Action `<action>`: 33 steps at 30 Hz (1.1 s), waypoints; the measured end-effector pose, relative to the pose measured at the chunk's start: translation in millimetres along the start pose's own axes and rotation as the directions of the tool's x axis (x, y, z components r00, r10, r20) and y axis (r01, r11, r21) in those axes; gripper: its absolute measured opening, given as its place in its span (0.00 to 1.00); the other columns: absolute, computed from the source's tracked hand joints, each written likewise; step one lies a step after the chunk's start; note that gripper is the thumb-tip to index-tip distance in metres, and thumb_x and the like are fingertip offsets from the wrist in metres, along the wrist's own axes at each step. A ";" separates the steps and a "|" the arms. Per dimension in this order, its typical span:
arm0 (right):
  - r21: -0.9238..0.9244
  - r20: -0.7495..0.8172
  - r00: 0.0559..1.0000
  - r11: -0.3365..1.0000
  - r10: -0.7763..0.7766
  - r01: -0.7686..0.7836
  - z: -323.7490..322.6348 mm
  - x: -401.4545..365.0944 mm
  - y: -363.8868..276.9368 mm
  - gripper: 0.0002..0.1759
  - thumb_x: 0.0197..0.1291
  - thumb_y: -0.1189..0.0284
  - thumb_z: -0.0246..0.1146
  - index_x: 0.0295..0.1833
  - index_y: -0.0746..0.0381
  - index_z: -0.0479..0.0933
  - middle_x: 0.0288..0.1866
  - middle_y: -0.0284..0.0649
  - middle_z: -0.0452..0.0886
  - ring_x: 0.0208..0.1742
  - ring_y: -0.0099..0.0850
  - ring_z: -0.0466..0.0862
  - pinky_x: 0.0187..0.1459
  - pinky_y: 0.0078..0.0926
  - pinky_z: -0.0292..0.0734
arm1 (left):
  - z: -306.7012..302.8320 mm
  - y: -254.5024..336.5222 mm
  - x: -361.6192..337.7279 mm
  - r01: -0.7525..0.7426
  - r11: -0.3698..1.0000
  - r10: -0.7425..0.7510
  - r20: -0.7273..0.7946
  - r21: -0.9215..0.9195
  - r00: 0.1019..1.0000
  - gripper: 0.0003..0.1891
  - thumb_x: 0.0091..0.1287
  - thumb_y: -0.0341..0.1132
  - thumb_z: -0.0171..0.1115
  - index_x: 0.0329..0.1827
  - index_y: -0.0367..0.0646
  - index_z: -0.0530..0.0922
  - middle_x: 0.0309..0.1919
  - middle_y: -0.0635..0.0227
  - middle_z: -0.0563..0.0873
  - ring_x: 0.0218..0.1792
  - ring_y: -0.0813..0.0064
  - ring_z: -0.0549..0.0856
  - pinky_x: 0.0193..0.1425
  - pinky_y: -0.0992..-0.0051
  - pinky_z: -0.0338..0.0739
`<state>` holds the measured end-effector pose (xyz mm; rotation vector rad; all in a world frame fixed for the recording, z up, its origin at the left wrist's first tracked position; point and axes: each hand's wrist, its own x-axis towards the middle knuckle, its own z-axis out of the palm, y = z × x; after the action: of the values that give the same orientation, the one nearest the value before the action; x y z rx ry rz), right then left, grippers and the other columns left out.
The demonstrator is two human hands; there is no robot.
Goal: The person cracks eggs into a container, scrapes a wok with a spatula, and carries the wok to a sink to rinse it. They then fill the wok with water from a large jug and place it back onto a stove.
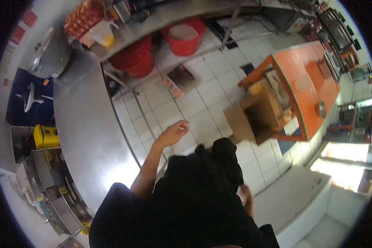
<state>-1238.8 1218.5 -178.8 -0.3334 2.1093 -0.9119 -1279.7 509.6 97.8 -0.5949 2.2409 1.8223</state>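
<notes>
The steel counter [87, 124] is the thing nearest us. It is a long, bare sheet of dull grey metal that curves away from seven o'clock up to eleven o'clock, with a bright glare low on it and a thin straight edge on the side facing us.

Our left hand [174, 133] hangs just beside that edge, at three o'clock of it, over the tiled floor [206, 91] and touching nothing. Its fingers are loosely curled and we see nothing in them. Our right hand [245, 194] sits low at five o'clock, half hidden by our black clothing [198, 186], so we cannot tell whether it is spread or closed.

To move well here, we judge it best to carry the left arm close to the body and clear of the metal edge, and to watch our footing on the tiles.

Further out:
- A cardboard box [239, 120] lies open at three o'clock, against an orange table [306, 70].
- A red bucket [186, 35] stands at twelve o'clock.
- A yellow box [45, 136] rests at nine o'clock.
</notes>
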 end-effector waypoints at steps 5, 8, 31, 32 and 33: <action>0.137 0.018 0.900 0.891 0.435 -0.433 -45.4 80.3 -98.6 0.19 0.75 0.56 0.59 0.64 0.50 0.81 0.49 0.39 0.88 0.48 0.32 0.86 0.53 0.34 0.83 | -49.4 11.4 143.1 0.062 0.982 -0.068 0.026 0.180 0.997 0.25 0.76 0.42 0.64 0.71 0.41 0.73 0.55 0.60 0.89 0.58 0.62 0.87 0.63 0.64 0.79; 0.344 0.060 0.869 0.807 0.491 -0.479 -124.2 172.9 -139.3 0.21 0.76 0.54 0.58 0.66 0.51 0.80 0.48 0.39 0.88 0.45 0.33 0.86 0.52 0.32 0.83 | -52.6 -7.6 224.6 0.077 0.976 -0.065 -0.062 0.202 0.996 0.28 0.74 0.44 0.65 0.73 0.42 0.73 0.55 0.59 0.89 0.60 0.59 0.86 0.66 0.63 0.78; -0.282 -0.353 0.342 0.447 -0.871 0.849 -463.4 1172.4 -1230.6 0.15 0.70 0.61 0.67 0.46 0.64 0.83 0.37 0.44 0.87 0.40 0.35 0.87 0.44 0.30 0.80 | -93.0 5.4 533.0 0.255 0.460 -0.734 -0.203 -0.851 0.648 0.22 0.76 0.33 0.58 0.72 0.43 0.73 0.58 0.57 0.87 0.56 0.63 0.88 0.59 0.62 0.83; -0.345 -0.370 0.412 0.535 -0.833 0.772 -449.2 1229.0 -1259.4 0.17 0.70 0.59 0.66 0.46 0.64 0.83 0.36 0.43 0.87 0.38 0.34 0.87 0.41 0.32 0.80 | -93.8 14.6 537.0 0.122 0.390 -0.730 -0.226 -0.913 0.645 0.22 0.77 0.34 0.59 0.72 0.42 0.72 0.58 0.55 0.87 0.54 0.63 0.89 0.55 0.62 0.83; -0.407 -0.387 0.474 0.608 -0.791 0.682 -438.2 1267.3 -1278.6 0.19 0.70 0.56 0.66 0.46 0.65 0.83 0.36 0.42 0.87 0.35 0.33 0.87 0.38 0.33 0.80 | -89.8 23.7 540.0 -0.020 0.313 -0.727 -0.254 -0.949 0.639 0.23 0.77 0.34 0.60 0.72 0.41 0.72 0.58 0.54 0.87 0.51 0.63 0.90 0.52 0.63 0.83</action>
<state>-2478.7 -108.7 187.1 -1.3446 2.6103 -1.4168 -1767.0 326.3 -72.9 -2.0797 0.7316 2.6519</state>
